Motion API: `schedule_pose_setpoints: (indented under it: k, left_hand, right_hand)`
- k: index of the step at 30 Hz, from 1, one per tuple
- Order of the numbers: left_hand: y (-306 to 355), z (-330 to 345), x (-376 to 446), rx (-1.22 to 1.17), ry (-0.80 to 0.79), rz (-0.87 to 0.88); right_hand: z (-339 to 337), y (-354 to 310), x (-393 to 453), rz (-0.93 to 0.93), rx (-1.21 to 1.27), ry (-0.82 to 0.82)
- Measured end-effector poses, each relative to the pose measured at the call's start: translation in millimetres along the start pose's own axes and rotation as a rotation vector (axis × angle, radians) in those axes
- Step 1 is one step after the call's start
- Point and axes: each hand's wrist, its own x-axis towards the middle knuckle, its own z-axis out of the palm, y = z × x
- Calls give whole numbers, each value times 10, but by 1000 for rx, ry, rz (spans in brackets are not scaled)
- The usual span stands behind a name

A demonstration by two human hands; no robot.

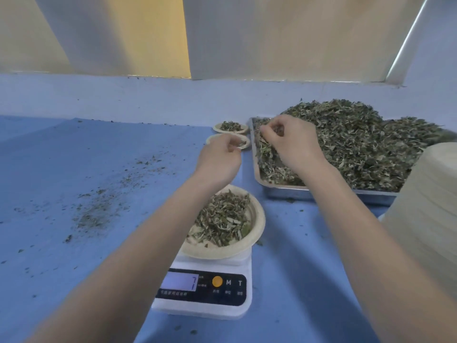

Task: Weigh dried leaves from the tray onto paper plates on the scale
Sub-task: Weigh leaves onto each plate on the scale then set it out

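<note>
While a beige paper plate (pixel 254 226) heaped with dried green leaves (pixel 222 219) sits on the white digital kitchen scale (pixel 205 293) at lower centre, the right hand (pixel 289 142) pinches leaves above the left end of the rectangular steel tray (pixel 321 191), right of centre. The left hand (pixel 220 159) hovers just left of the tray with fingers curled; whether it holds anything I cannot tell. Two small filled plates (pixel 230 127) lie beyond it on the blue tabletop (pixel 74 157).
</note>
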Motion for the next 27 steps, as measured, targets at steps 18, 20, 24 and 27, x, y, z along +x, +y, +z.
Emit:
schedule_pose_setpoints:
  k: [18, 20, 24, 27]
  left_hand:
    - [-852, -501, -508, 47, 239, -149]
    - [-924, -578, -622, 56, 220, -206]
    - [-944, -580, -833, -3, 120, -303]
    - [-876, -566, -882, -88, 119, -309]
  right_hand:
    - [92, 49, -669, -69, -196, -431]
    - [92, -32, -809, -13, -245, -480]
    - [169, -108, -927, 114, -267, -510]
    - [196, -154, -912, 161, -211, -464]
